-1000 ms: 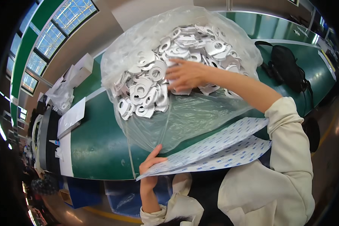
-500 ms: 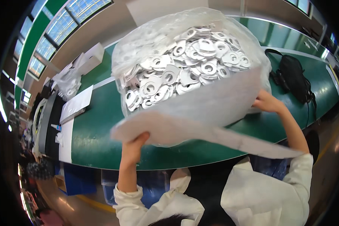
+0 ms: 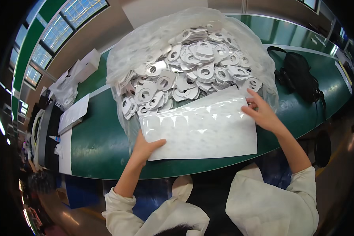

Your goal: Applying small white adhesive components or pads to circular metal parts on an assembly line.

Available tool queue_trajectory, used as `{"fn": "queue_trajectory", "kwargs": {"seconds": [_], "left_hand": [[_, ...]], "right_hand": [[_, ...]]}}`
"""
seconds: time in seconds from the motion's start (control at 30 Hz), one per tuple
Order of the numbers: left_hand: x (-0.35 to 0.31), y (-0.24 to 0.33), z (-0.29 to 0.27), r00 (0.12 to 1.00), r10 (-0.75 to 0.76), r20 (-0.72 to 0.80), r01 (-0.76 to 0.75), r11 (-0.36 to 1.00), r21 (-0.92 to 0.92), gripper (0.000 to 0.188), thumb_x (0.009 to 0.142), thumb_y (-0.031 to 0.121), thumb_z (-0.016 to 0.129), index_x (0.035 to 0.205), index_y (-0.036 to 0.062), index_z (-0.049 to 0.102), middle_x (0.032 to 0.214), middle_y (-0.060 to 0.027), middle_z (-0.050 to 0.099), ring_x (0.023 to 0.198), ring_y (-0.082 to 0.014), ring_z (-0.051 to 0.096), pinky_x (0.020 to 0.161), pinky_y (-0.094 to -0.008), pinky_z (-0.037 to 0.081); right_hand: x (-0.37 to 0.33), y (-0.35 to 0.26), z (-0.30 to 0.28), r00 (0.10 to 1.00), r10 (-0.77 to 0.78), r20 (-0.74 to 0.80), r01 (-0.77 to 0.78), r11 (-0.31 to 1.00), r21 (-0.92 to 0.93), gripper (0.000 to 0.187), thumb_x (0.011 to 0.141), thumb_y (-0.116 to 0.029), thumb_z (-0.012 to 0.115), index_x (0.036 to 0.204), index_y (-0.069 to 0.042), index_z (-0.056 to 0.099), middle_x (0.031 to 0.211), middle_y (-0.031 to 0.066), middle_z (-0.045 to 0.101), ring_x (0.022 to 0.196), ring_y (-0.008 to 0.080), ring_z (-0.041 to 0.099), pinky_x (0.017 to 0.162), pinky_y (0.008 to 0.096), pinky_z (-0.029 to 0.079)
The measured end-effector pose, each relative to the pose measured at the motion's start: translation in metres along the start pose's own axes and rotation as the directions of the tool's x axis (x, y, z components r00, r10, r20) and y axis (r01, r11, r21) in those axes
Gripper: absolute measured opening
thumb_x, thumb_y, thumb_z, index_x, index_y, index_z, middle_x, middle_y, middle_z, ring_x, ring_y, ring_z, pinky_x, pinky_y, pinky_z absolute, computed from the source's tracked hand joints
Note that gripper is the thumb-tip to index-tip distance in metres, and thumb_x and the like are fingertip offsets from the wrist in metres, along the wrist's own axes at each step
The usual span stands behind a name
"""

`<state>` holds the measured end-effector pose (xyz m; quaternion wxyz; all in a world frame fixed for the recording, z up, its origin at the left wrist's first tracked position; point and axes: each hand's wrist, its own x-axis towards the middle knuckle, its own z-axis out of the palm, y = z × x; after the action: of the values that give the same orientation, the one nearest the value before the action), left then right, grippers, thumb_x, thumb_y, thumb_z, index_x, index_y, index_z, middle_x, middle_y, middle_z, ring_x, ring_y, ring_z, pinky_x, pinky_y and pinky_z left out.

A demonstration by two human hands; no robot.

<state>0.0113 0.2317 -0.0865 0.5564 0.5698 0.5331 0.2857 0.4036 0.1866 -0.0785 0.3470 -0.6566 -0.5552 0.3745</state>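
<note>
Lying in bag: white pieces

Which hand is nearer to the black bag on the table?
Right. The right hand is left of the black bag and closer to the person; the left hand is much farther left.

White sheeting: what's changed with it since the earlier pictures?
The right hand left the pile of white cut-out pieces and is now at the sheeting's right edge; the left hand still holds its left end. The sheeting moved forward over the near part of the plastic bag, blue-marked side no longer showing. The plastic bag and black bag stayed put.
</note>
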Motion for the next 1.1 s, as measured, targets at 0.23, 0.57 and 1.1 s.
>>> {"fn": "queue_trajectory", "kwargs": {"seconds": [0.23,0.57,1.1], "left_hand": [[-0.018,0.011,-0.006,0.956,0.123,-0.266,-0.002,0.911,0.412,0.076,0.077,0.016,0.072,0.137,-0.0022,0.030,0.116,-0.0155,0.055,0.093,-0.0251,0.060,0.081,-0.0333,0.049],[0.164,-0.011,-0.197,0.537,0.671,-0.512,0.000,0.607,0.795,0.076,0.086,0.039,0.064,0.138,-0.0076,0.032,0.140,-0.0260,0.039,0.127,-0.0379,0.041,0.105,-0.0422,0.031],[0.145,-0.034,-0.206,0.731,0.165,-0.662,-0.068,0.983,0.170,0.044,0.092,0.033,0.054,0.120,-0.0007,0.052,0.110,-0.0103,0.057,0.091,-0.0176,0.057,0.075,-0.0327,0.048]], "right_hand": [[-0.027,0.002,0.006,0.972,-0.200,-0.124,0.182,0.972,-0.147,0.087,0.073,-0.017,0.078,0.144,-0.006,0.029,0.125,0.0162,0.051,0.096,0.0183,0.053,0.082,0.0290,0.046],[-0.036,0.001,0.006,0.992,-0.011,-0.125,0.010,1.000,-0.008,0.082,0.066,0.000,0.076,0.139,-0.010,0.040,0.095,0.0059,0.058,0.068,0.0072,0.050,0.064,0.0199,0.043],[-0.007,0.001,0.028,0.939,-0.159,-0.304,0.088,0.968,-0.233,0.068,0.078,-0.016,0.072,0.138,-0.008,0.042,0.098,0.0090,0.062,0.078,0.0136,0.051,0.068,0.0257,0.044]]}}
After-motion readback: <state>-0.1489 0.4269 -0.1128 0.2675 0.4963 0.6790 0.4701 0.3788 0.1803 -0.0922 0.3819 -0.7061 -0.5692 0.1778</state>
